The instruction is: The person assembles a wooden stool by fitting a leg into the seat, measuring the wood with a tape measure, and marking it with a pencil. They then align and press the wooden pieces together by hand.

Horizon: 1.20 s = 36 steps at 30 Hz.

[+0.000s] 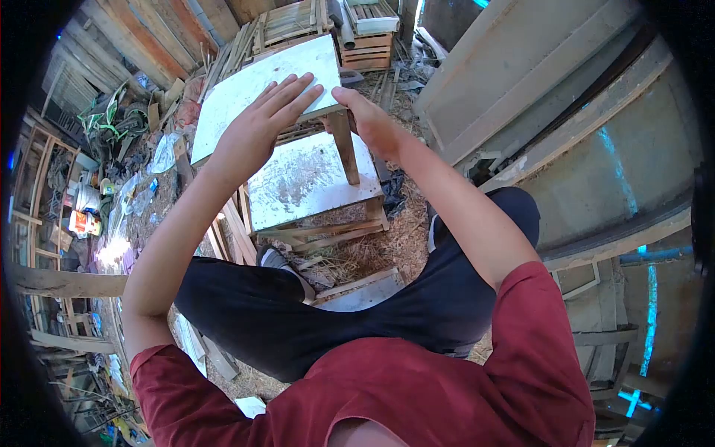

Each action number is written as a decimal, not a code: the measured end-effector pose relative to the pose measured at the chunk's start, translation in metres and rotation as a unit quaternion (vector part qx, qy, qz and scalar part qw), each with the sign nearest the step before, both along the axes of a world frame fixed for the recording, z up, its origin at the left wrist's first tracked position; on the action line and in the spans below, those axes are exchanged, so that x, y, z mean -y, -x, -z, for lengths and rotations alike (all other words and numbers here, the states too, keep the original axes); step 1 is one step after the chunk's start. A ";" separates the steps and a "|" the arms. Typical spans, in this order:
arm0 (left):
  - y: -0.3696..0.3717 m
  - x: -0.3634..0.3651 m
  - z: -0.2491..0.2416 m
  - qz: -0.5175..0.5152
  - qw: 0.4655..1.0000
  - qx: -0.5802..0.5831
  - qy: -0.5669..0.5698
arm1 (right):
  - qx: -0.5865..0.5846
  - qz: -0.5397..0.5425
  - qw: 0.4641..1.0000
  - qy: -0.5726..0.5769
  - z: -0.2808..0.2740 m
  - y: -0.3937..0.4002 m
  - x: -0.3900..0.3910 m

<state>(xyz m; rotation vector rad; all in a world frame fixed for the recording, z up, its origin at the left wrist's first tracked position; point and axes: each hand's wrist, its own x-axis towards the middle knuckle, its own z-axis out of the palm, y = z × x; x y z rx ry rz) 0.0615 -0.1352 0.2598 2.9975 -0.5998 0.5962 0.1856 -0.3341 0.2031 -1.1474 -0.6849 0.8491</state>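
Observation:
A white board [257, 83] with a worn surface rests tilted above a lower white-topped wooden piece [298, 179]. My left hand [268, 123] lies on the near part of the upper board, its fingers stretched out and pointing to the right. At the board's right corner is my right hand [369, 123], its thumb at the edge; its other fingers are hidden behind or below the corner. A short wooden leg [343, 149] stands under that corner, down to the lower white top.
Large panels [514, 67] lean at the right. Wooden crates [366, 51] stand at the back. Scattered clutter and a shelf [37, 201] line the left side. Wood scraps and shavings cover the ground around my feet, near a small board [365, 292].

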 end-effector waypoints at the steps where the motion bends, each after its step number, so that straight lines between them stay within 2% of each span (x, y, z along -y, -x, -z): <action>1: 0.000 0.000 0.000 -0.001 1.000 0.000 -0.001 | -0.006 0.000 1.000 0.005 0.000 0.000 0.000; 8: 0.004 0.000 0.002 -0.002 1.000 0.005 -0.001 | 0.034 0.002 0.999 0.000 0.003 0.003 -0.001; 13: 0.005 0.002 -0.002 -0.001 1.000 0.010 -0.013 | -0.041 0.023 0.994 -0.099 0.003 0.008 -0.003; 17: 0.006 0.003 -0.004 -0.003 1.000 0.003 -0.013 | -0.026 0.050 0.991 -0.120 0.012 -0.006 -0.003; 19: 0.007 0.003 -0.004 -0.007 1.000 -0.001 -0.017 | 0.112 0.115 0.983 -0.083 0.012 -0.012 0.006; 23: 0.007 0.002 -0.005 -0.006 1.000 -0.003 -0.020 | 0.187 0.151 0.968 -0.071 0.014 -0.023 0.012; 25: 0.007 0.002 -0.005 -0.005 1.000 -0.003 -0.022 | 0.283 0.193 0.937 -0.066 0.001 -0.017 0.019; 26: 0.007 0.002 -0.005 -0.006 1.000 -0.002 -0.024 | 0.283 0.193 0.937 -0.066 -0.002 -0.018 0.021; 28: 0.007 0.002 -0.005 -0.008 1.000 -0.001 -0.025 | 0.433 0.185 0.879 -0.076 -0.007 -0.021 0.026; 29: 0.006 0.001 -0.004 -0.008 1.000 0.000 -0.023 | 0.432 0.185 0.879 -0.076 -0.009 -0.021 0.028; 31: 0.006 0.002 -0.004 -0.007 1.000 0.001 -0.021 | 0.522 0.167 0.834 -0.060 -0.014 -0.021 0.031; 34: 0.006 0.002 -0.004 -0.007 1.000 -0.004 -0.018 | 0.571 0.166 0.802 -0.056 -0.011 -0.023 0.032; 36: 0.005 0.002 -0.006 -0.004 1.000 -0.004 -0.028 | 0.566 0.164 0.806 -0.053 -0.009 -0.023 0.031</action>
